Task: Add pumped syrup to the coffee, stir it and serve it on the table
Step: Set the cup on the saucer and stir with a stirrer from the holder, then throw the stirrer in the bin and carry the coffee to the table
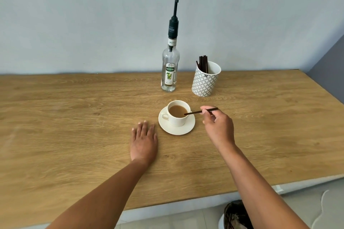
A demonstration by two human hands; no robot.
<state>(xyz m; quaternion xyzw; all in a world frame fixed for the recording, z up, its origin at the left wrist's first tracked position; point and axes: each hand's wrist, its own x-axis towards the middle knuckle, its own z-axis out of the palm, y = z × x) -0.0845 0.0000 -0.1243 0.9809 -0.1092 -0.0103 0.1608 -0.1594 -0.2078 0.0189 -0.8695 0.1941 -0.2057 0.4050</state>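
Observation:
A white cup (pixel 176 120) of milky coffee stands on a white saucer (pixel 173 129) in the middle of the wooden table (pixel 74 117). My right hand (pixel 218 124) pinches a thin dark stir stick (pixel 197 112) whose tip rests in the coffee at the cup's right rim. My left hand (pixel 143 141) lies flat on the table, fingers apart, just left of the saucer and holding nothing. Behind the cup stands a clear syrup bottle (pixel 170 72) with a tall black pump (pixel 176 7), its plunger raised.
A patterned grey-and-white cup (pixel 204 82) holding several dark stir sticks stands right of the bottle near the wall. The table's near edge runs across the bottom, with tiled floor and a shoe (pixel 232 214) below it.

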